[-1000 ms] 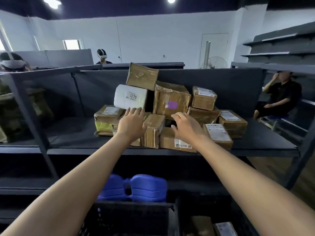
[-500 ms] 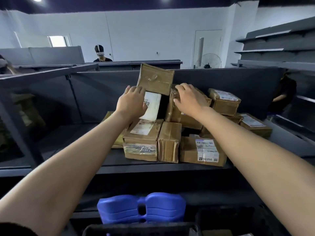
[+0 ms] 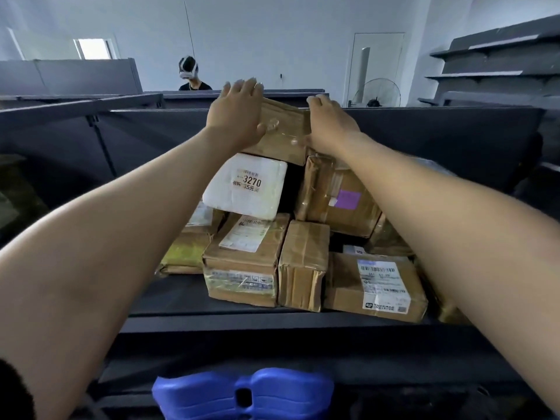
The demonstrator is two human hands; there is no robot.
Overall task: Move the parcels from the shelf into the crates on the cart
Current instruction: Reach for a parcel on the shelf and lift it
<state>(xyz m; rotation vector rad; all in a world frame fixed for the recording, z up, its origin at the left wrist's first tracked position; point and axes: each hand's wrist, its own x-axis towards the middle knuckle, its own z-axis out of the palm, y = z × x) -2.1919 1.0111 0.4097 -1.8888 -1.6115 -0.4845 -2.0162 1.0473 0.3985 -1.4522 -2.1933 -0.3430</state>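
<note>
The left hand [image 3: 239, 113] presses flat and the right hand [image 3: 328, 124] curls on the taped cardboard box [image 3: 283, 133] between them. It seems stiff, light, with slippery tape, so both ends are best held.

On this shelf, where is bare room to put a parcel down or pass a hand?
Bare shelf deck shows at the pile's left, in front of the yellow-green parcel, and as a narrow strip along the front edge. The middle is crowded: parcels touch and stack up to the top parcel. An arm hides the right end.
</note>
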